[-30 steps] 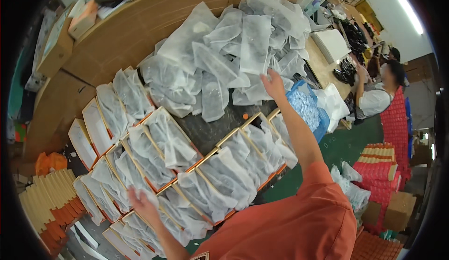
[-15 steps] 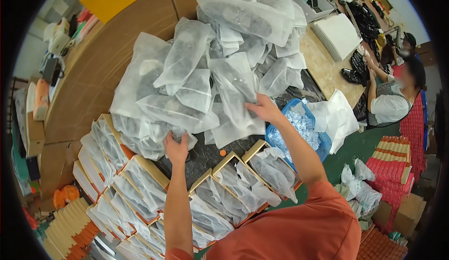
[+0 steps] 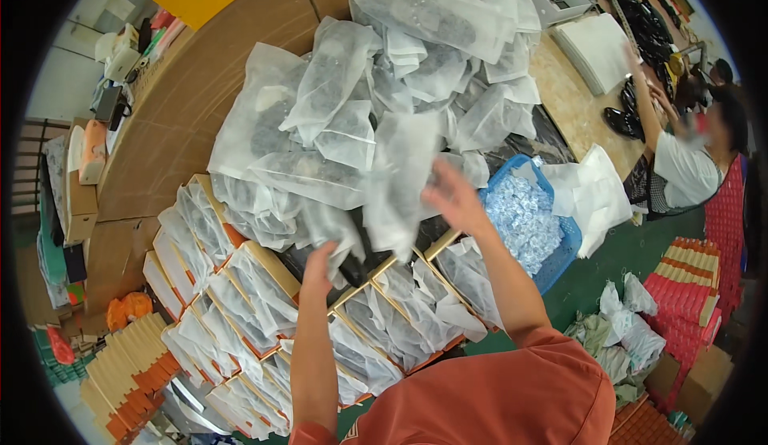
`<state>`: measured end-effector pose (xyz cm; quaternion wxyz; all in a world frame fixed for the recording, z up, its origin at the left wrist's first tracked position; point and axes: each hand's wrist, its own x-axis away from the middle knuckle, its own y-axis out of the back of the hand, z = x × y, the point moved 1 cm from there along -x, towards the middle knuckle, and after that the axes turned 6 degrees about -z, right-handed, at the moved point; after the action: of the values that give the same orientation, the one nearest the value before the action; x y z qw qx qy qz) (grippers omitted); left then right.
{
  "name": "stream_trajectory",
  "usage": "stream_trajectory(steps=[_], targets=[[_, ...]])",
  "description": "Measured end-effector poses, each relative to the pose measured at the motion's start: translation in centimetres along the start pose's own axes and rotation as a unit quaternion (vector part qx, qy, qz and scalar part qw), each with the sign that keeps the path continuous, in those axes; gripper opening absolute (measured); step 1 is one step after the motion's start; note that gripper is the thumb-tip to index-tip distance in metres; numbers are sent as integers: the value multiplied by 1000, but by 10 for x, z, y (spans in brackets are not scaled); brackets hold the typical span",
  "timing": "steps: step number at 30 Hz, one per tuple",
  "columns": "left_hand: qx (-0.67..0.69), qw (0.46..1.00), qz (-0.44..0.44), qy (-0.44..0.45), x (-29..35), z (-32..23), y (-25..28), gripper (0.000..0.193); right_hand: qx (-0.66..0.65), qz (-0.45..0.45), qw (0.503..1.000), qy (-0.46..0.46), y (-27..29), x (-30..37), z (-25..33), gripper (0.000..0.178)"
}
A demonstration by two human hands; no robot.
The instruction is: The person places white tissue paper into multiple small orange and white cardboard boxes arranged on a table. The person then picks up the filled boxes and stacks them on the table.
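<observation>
My left hand is closed on the edge of a translucent white shoe bag, with a dark shape beside its lower end. Its fingertips are partly hidden by the bag. My right hand is smeared by motion at the right edge of another white shoe bag. That bag is also blurred and stands tilted over the front of the pile; whether the fingers grip it cannot be made out. Behind both hands spreads a heap of similar bags, with dark shoes showing through the thin material.
Open shoe boxes filled with white bags line the near side. A blue basket of clear crumpled plastic stands right, beside white sheets. A co-worker handles black shoes at the far right. Boxes are stacked lower left.
The left hand has drawn a bag out from the heap's front edge toward me. The bag by my right hand has moved nearer and its lower end now hangs over the boxes' edge.
</observation>
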<state>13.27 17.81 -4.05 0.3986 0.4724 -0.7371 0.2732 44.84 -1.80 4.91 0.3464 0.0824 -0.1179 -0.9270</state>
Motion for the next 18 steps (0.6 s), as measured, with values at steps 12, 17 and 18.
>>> stream_trajectory(steps=[12,17,18], targets=[[372,907,32,-196,219,41,63,71,-106,-510,822,-230,22,-101,-102,60],[302,953,20,7,219,84,30,42,-512,-193,775,-316,30,-22,-71,33],[297,954,20,18,242,72,7,39,-536,-141,772,-312,25,3,-54,31]])
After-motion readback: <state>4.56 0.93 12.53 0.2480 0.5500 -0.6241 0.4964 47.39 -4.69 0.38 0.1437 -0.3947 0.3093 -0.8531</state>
